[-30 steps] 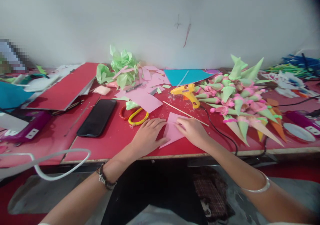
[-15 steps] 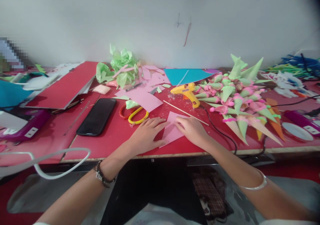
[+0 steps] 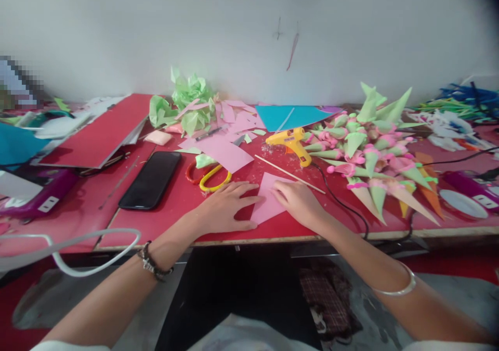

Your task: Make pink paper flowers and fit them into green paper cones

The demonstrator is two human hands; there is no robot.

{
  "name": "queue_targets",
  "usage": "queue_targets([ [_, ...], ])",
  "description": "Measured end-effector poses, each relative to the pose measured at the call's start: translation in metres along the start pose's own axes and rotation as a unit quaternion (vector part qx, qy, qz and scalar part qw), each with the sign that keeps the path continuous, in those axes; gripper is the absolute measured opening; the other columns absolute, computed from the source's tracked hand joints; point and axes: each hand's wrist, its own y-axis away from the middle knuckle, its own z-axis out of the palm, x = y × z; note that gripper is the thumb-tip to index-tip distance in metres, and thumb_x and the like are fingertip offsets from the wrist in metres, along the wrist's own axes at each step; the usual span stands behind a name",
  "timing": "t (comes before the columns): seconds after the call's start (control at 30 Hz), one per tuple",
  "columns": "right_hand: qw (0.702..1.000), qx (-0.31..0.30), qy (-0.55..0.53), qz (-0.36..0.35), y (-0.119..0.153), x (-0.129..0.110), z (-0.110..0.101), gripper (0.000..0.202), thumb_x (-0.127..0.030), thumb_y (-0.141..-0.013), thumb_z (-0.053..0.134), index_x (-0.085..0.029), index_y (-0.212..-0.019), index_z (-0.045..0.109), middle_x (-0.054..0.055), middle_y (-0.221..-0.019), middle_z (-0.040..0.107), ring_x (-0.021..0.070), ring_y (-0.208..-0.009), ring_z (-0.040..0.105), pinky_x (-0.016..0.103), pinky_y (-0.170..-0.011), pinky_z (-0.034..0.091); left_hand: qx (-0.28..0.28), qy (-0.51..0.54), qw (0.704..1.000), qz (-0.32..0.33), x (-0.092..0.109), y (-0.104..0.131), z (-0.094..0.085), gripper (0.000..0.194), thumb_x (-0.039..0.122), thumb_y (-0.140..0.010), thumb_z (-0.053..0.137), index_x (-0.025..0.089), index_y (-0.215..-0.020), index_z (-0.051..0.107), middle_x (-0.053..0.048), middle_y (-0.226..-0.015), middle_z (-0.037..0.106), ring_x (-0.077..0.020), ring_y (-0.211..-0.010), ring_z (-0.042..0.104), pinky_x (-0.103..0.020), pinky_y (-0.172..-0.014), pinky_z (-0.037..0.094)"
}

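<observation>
A piece of pink paper [image 3: 268,201] lies on the red tabletop in front of me. At its left edge rests my left hand [image 3: 228,205], flat with fingers and thumb spread, the fingertips at the paper. My right hand [image 3: 298,197] is on the paper's right side, its fingers bent and closed at the sheet; the lower fingers are hidden under the hand. A thin wooden stick [image 3: 290,174] lies just behind the paper. Scissors with red and yellow handles [image 3: 214,179] sit beyond my left hand, their blades covered by paper.
A yellow glue gun [image 3: 290,143] trails a black cord. Paper cones with pink trim [image 3: 370,158] are heaped at the right. A black phone [image 3: 151,180], a red board [image 3: 101,132], crumpled green paper [image 3: 191,101], a blue sheet [image 3: 288,117] and a white cable loop [image 3: 97,274] surround the work.
My left hand has slid slightly left, with finger and thumb further apart, uncovering more of the pink paper's left edge. The right hand stays nearly in place.
</observation>
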Motion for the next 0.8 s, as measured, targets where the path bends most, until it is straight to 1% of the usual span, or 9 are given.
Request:
queue_targets([
  [0.2, 1.000, 0.008, 0.015, 0.001, 0.000, -0.001, 0.000, 0.021, -0.024, -0.085, 0.041, -0.016, -0.070, 0.053, 0.002, -0.062, 0.059, 0.0128, -0.058, 0.052, 0.023, -0.054, 0.027, -0.048, 0.003, 0.997, 0.052, -0.008, -0.003, -0.006, 0.061, 0.054, -0.078, 0.043, 0.031, -0.132, 0.027, 0.000, -0.142, 0.024, -0.0238, -0.129, 0.021, -0.042, -0.104, 0.019],
  [0.33, 0.998, 0.026, 0.051, -0.008, 0.000, 0.000, 0.002, 0.021, -0.023, -0.085, 0.040, -0.014, -0.074, 0.056, 0.003, -0.063, 0.059, 0.0151, -0.060, 0.052, 0.026, -0.058, 0.032, -0.086, 0.008, 0.995, 0.057, -0.012, -0.005, -0.009, 0.067, 0.057, -0.077, 0.042, 0.029, -0.134, 0.022, -0.001, -0.143, 0.020, -0.0230, -0.131, 0.015, -0.041, -0.105, 0.015],
  [0.43, 0.992, 0.091, 0.078, -0.048, 0.005, -0.002, 0.000, 0.019, -0.020, -0.084, 0.042, -0.013, -0.091, 0.058, 0.009, -0.080, 0.060, 0.0191, -0.076, 0.053, 0.031, -0.071, 0.036, -0.103, 0.007, 0.994, 0.046, -0.011, -0.006, -0.010, 0.068, 0.058, -0.077, 0.041, 0.027, -0.134, 0.021, -0.002, -0.143, 0.020, -0.0236, -0.131, 0.013, -0.042, -0.105, 0.014],
  [0.5, 0.984, 0.123, 0.079, -0.101, 0.012, -0.006, -0.003, 0.025, -0.019, -0.084, 0.042, -0.018, -0.104, 0.057, 0.010, -0.095, 0.057, 0.0212, -0.089, 0.050, 0.036, -0.081, 0.035, -0.111, 0.005, 0.993, 0.037, -0.011, -0.006, -0.010, 0.070, 0.059, -0.076, 0.041, 0.026, -0.134, 0.022, -0.003, -0.143, 0.019, -0.0242, -0.131, 0.013, -0.042, -0.105, 0.014],
  [0.53, 0.981, 0.123, 0.069, -0.135, 0.017, -0.009, -0.005, 0.028, -0.019, -0.085, 0.041, -0.022, -0.108, 0.056, 0.010, -0.102, 0.055, 0.0215, -0.094, 0.048, 0.038, -0.085, 0.034, -0.113, 0.005, 0.993, 0.034, -0.011, -0.006, -0.009, 0.070, 0.059, -0.076, 0.041, 0.026, -0.134, 0.022, -0.003, -0.143, 0.019, -0.0243, -0.131, 0.013, -0.042, -0.105, 0.014],
  [0.6, 0.975, 0.077, 0.021, -0.208, 0.029, -0.016, -0.009, 0.028, -0.024, -0.085, 0.043, -0.027, -0.109, 0.056, 0.008, -0.112, 0.050, 0.0218, -0.104, 0.042, 0.039, -0.091, 0.032, -0.115, 0.005, 0.993, 0.031, -0.012, -0.007, -0.009, 0.072, 0.060, -0.075, 0.042, 0.025, -0.135, 0.021, -0.003, -0.143, 0.017, -0.0242, -0.131, 0.013, -0.041, -0.105, 0.014],
  [0.63, 0.972, 0.060, 0.002, -0.229, 0.034, -0.019, -0.010, 0.028, -0.027, -0.084, 0.044, -0.029, -0.110, 0.056, 0.007, -0.114, 0.049, 0.0222, -0.108, 0.040, 0.041, -0.093, 0.030, -0.116, 0.006, 0.993, 0.033, -0.012, -0.007, -0.008, 0.072, 0.060, -0.075, 0.042, 0.025, -0.135, 0.021, -0.003, -0.144, 0.017, -0.0239, -0.131, 0.013, -0.041, -0.105, 0.014],
  [0.7, 0.970, 0.033, -0.012, -0.239, 0.042, -0.024, -0.011, 0.029, -0.028, -0.084, 0.044, -0.029, -0.111, 0.056, 0.007, -0.112, 0.050, 0.0218, -0.107, 0.040, 0.044, -0.095, 0.028, -0.117, 0.006, 0.992, 0.037, -0.013, -0.007, -0.008, 0.072, 0.059, -0.075, 0.041, 0.025, -0.135, 0.020, -0.002, -0.144, 0.015, -0.0235, -0.132, 0.012, -0.040, -0.106, 0.013],
  [0.8, 0.972, 0.020, -0.001, -0.233, 0.047, -0.025, -0.011, 0.029, -0.026, -0.084, 0.045, -0.027, -0.110, 0.058, 0.008, -0.105, 0.053, 0.0212, -0.100, 0.043, 0.045, -0.094, 0.030, -0.122, 0.005, 0.992, 0.038, -0.013, -0.008, -0.009, 0.071, 0.059, -0.076, 0.039, 0.025, -0.135, 0.019, -0.001, -0.144, 0.014, -0.0230, -0.132, 0.010, -0.040, -0.106, 0.012],
])
